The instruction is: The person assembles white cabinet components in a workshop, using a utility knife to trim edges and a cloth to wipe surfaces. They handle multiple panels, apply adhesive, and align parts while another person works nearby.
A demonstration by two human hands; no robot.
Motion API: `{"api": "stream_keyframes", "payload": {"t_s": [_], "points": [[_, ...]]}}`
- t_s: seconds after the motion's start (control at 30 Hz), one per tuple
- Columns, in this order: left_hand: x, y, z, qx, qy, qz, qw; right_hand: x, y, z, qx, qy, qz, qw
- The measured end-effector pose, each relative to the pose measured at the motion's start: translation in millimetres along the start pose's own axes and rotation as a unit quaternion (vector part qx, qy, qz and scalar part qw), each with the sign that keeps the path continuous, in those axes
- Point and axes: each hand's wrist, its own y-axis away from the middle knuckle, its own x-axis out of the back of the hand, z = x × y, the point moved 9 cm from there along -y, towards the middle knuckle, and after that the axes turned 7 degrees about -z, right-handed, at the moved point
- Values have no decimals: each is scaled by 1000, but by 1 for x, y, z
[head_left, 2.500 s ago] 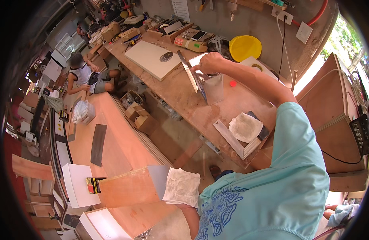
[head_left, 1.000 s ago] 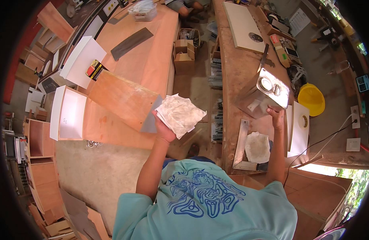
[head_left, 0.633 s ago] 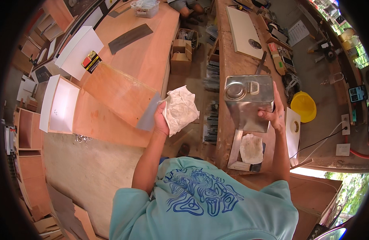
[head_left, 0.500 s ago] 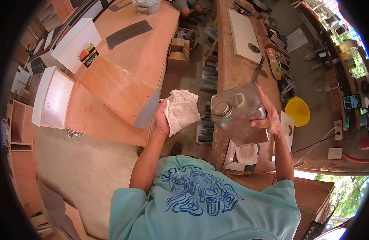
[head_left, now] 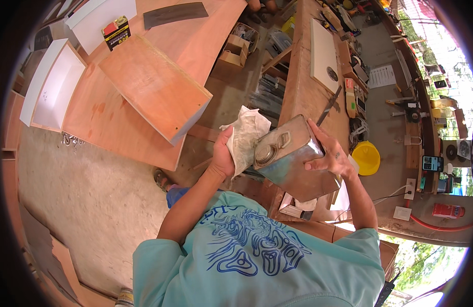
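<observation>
1. Metal can (head_left: 305,176): held up off the R bench, tilted, top end toward the cloth. Spout (head_left: 265,154) on top; can't tell if capped.
2. Handling (judgement): prob. stiff, thin-walled, slick, dents easily; wt. can't be told, heavier if full. Hold round the body w/ a wide grip, or by the small handle (head_left: 283,139).
3. R hand (head_left: 332,153): grasping the can, thumb on near face, fingers along the far edge.
4. L hand (head_left: 223,156): gripping 1 cloth (head_left: 248,133) by its edge; prob. soft, light, floppy. Touching the can or just beside it, can't tell.
5. R side: bench (head_left: 305,97) w/ pale board (head_left: 323,53); yellow round thing (head_left: 366,157) near the wall.
6. L side: table (head_left: 113,120) w/ wooden box (head_left: 154,84), white tray (head_left: 44,79) & dark strip (head_left: 175,15).
</observation>
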Motion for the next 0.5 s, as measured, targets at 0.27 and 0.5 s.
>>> {"api": "stream_keyframes", "payload": {"t_s": [0.27, 0.5], "points": [[-8, -2, 8, 20, -29, 2, 999, 13, -13, -13, -9, -23, 26, 999], [-16, -4, 1, 41, -50, -18, 998, 23, -14, -21, 24, 15, 34, 999]]}}
